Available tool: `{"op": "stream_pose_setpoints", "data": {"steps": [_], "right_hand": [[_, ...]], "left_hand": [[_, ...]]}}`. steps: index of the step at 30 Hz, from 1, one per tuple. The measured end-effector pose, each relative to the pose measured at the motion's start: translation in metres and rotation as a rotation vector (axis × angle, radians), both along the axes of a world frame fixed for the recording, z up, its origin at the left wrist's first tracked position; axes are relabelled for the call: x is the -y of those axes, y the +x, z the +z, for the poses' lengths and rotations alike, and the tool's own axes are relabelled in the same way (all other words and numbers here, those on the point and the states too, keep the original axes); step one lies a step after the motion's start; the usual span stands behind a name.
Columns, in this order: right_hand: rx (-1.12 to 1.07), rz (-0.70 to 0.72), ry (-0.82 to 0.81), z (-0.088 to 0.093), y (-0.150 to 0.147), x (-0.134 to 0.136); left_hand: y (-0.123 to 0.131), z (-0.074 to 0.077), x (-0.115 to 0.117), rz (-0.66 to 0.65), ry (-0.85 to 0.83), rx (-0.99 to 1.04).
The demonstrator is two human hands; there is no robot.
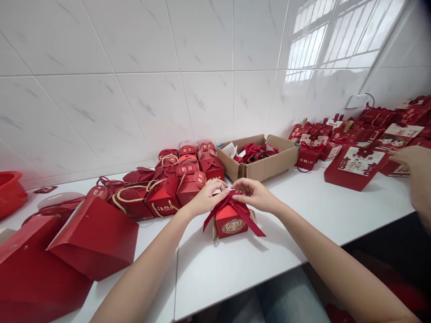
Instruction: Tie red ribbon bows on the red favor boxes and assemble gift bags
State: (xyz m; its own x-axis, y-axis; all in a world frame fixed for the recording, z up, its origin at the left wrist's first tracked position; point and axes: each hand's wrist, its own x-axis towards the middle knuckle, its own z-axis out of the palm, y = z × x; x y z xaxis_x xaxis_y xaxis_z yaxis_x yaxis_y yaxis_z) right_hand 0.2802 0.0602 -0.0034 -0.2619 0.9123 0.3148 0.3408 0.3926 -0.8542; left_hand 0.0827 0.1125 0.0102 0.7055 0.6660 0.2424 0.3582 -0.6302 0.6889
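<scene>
A small red gift box (231,223) with a gold emblem stands on the white table in front of me. Dark red ribbon (251,223) is gathered on its top, its two tails hanging down left and right. My left hand (209,196) pinches the ribbon from the left side. On the right, my right hand (252,194) has its fingertips closed on the ribbon too, close to the left ones. Twisted cord (214,229) shows at the box's sides. The exact form of the knot is hidden by my fingers.
Behind the hands, a cardboard carton (269,166) holds loose red ribbon. Rows of red gift boxes (188,168) stand left of it; larger red boxes (97,237) sit nearer. More decorated boxes (357,167) fill the right, where another person's hand (404,157) reaches in. An orange-red basin (11,193) is far left.
</scene>
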Motion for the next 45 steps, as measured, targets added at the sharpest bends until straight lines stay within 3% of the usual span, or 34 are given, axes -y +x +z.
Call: {"op": "stream_pose_setpoints", "data": {"steps": [13,21,35,45], "right_hand": [[0.134,-0.04,0.051,-0.005,0.002,0.001],[0.212,-0.044,0.072,0.001,0.012,0.009],[0.086,-0.136,0.229,-0.004,0.005,0.001],[0.08,-0.026,0.152,-0.01,0.01,0.001]], "left_hand": [[0.006,-0.006,0.0,0.054,-0.004,0.053],[0.0,-0.002,-0.001,0.046,-0.077,0.014],[0.008,-0.01,0.0,0.116,-0.136,0.105],[0.006,-0.006,0.002,0.129,-0.22,0.083]]}}
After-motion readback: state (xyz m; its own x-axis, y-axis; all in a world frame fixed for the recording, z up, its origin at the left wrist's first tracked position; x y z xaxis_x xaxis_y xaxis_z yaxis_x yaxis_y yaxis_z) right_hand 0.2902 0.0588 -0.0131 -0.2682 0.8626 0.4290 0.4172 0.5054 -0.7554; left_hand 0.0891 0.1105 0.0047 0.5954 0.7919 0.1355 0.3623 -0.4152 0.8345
